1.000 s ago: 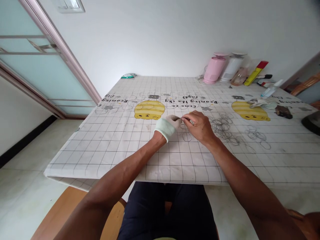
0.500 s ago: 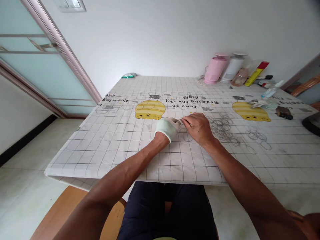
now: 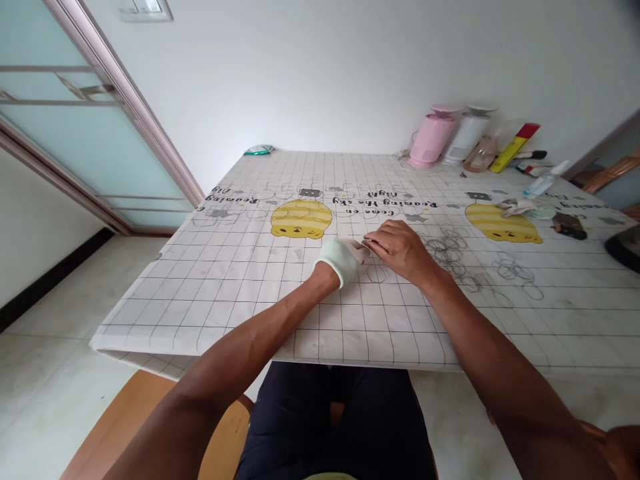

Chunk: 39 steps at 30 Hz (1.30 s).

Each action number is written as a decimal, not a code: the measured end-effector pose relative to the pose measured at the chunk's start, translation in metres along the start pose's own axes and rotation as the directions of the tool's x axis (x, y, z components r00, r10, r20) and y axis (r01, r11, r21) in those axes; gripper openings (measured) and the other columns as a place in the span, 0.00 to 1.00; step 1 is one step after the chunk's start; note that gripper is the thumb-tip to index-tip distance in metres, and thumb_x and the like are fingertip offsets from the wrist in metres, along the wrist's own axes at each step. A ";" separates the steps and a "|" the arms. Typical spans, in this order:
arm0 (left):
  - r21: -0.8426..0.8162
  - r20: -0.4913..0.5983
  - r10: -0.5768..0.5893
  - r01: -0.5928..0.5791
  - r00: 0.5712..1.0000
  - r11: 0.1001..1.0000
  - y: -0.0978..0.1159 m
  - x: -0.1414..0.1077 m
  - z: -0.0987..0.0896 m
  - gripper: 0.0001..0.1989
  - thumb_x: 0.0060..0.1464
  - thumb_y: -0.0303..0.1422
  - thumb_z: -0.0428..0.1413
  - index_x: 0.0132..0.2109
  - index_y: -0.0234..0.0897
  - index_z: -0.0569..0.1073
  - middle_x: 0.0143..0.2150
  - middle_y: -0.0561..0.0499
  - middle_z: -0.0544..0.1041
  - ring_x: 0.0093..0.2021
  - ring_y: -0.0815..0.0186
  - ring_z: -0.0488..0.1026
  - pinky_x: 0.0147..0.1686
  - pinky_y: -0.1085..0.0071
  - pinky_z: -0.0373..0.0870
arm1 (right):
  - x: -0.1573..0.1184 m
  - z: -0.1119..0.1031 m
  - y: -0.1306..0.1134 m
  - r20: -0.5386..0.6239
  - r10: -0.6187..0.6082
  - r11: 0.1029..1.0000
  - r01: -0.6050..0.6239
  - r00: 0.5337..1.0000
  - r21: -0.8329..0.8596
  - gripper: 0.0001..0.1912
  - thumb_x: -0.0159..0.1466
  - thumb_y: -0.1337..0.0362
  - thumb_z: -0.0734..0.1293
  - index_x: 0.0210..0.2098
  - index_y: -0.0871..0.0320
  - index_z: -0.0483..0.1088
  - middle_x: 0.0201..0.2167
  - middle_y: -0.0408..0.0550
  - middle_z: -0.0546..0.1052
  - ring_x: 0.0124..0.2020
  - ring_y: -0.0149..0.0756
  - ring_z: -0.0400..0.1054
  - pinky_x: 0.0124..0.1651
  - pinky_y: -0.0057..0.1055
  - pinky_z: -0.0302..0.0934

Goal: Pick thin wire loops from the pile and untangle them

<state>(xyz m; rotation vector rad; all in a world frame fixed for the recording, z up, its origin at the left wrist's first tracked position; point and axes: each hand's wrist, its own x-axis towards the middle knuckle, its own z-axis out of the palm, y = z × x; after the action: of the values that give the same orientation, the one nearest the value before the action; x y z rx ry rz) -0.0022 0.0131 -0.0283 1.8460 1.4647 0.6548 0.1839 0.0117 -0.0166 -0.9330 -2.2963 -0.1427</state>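
I'm pinching a thin wire ring [image 3: 369, 245] between my gloved left hand [image 3: 340, 259] and bare right hand [image 3: 400, 247], fingertips together, the loose ring pile [image 3: 453, 257] lying just right of the ring.

The tablecloth [image 3: 240, 293] was white with a thin dark grid, black lettering and yellow striped cartoon figures, one on the left [image 3: 301, 219] and one on the right [image 3: 501, 223]. The left hand [image 3: 341, 259] wore a pale whitish glove; the right hand [image 3: 400, 247] was bare. Dark thin wire rings [image 3: 450, 257] lay right of the hands. At the far right stood a pink container [image 3: 429, 139], a white container [image 3: 465, 137] and a yellow-and-red tube [image 3: 514, 147]. The sliding door [image 3: 60, 133] on the left was frosted pale green.
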 end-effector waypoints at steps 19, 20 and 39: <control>-0.638 -0.059 -0.060 0.008 0.996 0.770 0.007 -0.002 -0.018 0.10 0.59 0.36 0.58 0.35 0.36 0.81 0.35 0.49 0.82 0.25 0.72 0.69 0.23 0.75 0.65 | 0.002 -0.008 -0.022 0.257 0.502 0.477 -0.512 0.826 0.715 0.17 0.65 0.47 0.74 0.39 0.55 0.81 0.34 0.48 0.81 0.35 0.39 0.75 0.43 0.37 0.71; -0.622 -0.061 -0.068 0.015 0.996 0.783 0.006 -0.001 -0.018 0.09 0.58 0.36 0.59 0.35 0.36 0.81 0.35 0.49 0.81 0.25 0.72 0.69 0.23 0.74 0.64 | 0.002 -0.008 -0.022 0.239 0.507 0.494 -0.506 0.828 0.707 0.17 0.65 0.47 0.74 0.38 0.55 0.81 0.32 0.47 0.80 0.34 0.38 0.74 0.42 0.37 0.70; -0.787 -0.098 -0.150 0.016 0.984 0.616 0.009 -0.008 -0.023 0.08 0.53 0.31 0.63 0.41 0.35 0.83 0.39 0.47 0.83 0.32 0.68 0.75 0.31 0.72 0.74 | 0.001 0.016 -0.041 0.285 0.502 0.681 -0.576 0.817 0.452 0.19 0.66 0.45 0.71 0.32 0.54 0.77 0.29 0.46 0.80 0.29 0.37 0.70 0.29 0.33 0.58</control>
<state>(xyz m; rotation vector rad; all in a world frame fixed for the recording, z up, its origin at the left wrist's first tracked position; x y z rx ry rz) -0.0155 0.0090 -0.0064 1.0309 1.0592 1.1896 0.1481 -0.0125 -0.0224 -1.2961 -1.8997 0.7931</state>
